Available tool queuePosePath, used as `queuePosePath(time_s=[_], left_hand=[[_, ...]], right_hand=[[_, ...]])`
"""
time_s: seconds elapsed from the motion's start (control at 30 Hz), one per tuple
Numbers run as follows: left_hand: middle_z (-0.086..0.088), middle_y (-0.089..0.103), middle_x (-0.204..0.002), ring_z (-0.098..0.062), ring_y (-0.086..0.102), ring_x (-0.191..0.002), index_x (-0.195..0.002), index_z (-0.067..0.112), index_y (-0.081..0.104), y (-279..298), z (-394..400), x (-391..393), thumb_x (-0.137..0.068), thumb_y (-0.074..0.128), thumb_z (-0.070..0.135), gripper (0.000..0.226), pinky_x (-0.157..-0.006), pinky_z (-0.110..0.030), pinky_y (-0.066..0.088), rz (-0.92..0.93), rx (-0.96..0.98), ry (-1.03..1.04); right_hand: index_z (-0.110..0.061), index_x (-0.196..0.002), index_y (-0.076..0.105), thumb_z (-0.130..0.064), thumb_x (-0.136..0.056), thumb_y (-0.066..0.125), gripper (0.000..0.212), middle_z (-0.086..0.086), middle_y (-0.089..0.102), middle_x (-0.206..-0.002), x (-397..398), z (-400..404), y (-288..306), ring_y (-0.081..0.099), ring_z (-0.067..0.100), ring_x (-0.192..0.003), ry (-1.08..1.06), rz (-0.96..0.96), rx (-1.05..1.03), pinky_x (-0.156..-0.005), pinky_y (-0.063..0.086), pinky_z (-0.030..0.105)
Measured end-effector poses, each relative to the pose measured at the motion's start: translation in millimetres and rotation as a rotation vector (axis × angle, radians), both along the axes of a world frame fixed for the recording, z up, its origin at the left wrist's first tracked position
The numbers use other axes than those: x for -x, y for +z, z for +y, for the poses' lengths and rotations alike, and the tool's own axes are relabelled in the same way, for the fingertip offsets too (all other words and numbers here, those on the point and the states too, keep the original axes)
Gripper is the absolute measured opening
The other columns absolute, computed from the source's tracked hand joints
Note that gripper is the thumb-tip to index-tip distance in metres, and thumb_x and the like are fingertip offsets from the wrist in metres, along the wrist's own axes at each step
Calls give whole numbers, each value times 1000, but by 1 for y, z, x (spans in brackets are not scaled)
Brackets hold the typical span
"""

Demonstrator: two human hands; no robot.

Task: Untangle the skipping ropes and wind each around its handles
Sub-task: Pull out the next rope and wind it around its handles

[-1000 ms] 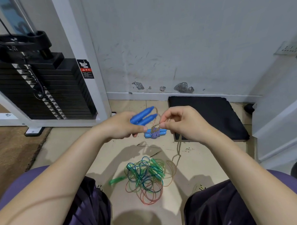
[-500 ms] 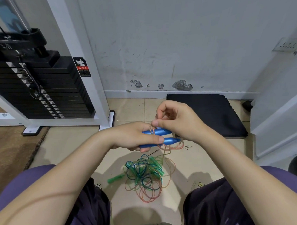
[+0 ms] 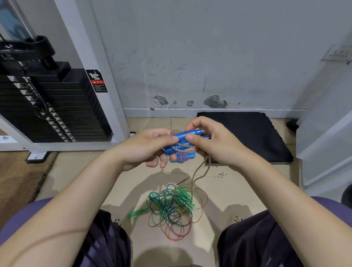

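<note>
Head view: left hand (image 3: 145,148) grips blue handles (image 3: 188,135); right hand (image 3: 213,144) pinches orange rope (image 3: 184,146). Advice: keep handles parallel, wind snug, feeding slack from floor tangle (image 3: 171,209).

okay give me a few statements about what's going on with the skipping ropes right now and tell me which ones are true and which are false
1. Both hands, left hand and right hand, hold the blue handles. True.
2. An orange rope crosses the blue handles. True.
3. The tangled ropes lie on the black mat. False: they lie on the tiled floor between the knees.
4. The green handle is in the right hand. False: it lies on the floor.
</note>
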State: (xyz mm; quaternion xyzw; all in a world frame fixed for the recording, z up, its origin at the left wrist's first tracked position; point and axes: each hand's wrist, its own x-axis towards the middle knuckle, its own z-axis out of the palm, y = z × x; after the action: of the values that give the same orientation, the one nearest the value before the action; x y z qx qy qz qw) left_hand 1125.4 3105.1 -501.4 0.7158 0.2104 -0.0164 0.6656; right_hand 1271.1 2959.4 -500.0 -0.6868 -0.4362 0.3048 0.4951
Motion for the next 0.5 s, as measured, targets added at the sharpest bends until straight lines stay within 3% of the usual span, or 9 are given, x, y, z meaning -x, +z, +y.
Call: queuePosePath(time_s=[0.17, 0.37, 0.5], left_hand=[[-11, 52, -66, -17, 40, -37, -103, 9, 54, -3, -13, -4, -104, 36, 31, 28, -37, -19, 19, 32, 32, 34], [-8, 51, -66, -12, 33, -42, -86, 19, 53, -4, -12, -4, -101, 48, 37, 24, -41, -18, 19, -21, -80, -3], [-8, 52, -71, -10, 33, -45, -97, 12, 53, -3, -6, -1, -104, 45, 34, 24, -44, -19, 20, -51, -8, -34]], right_hand=[[-20, -94, 60, -12, -93, 63, 8, -12, 55, -75, 1, 1, -3, 45, 4, -52, -38, -129, -34, -56, 39, 21], [-21, -96, 63, -14, -93, 63, 7, -12, 59, -77, 1, 3, -3, 49, 0, -57, -36, -169, -21, -60, 42, 22], [-19, -91, 67, -23, -94, 63, 6, -4, 55, -70, -5, 1, 4, 48, 9, -54, -24, 63, -18, -54, 40, 23]])
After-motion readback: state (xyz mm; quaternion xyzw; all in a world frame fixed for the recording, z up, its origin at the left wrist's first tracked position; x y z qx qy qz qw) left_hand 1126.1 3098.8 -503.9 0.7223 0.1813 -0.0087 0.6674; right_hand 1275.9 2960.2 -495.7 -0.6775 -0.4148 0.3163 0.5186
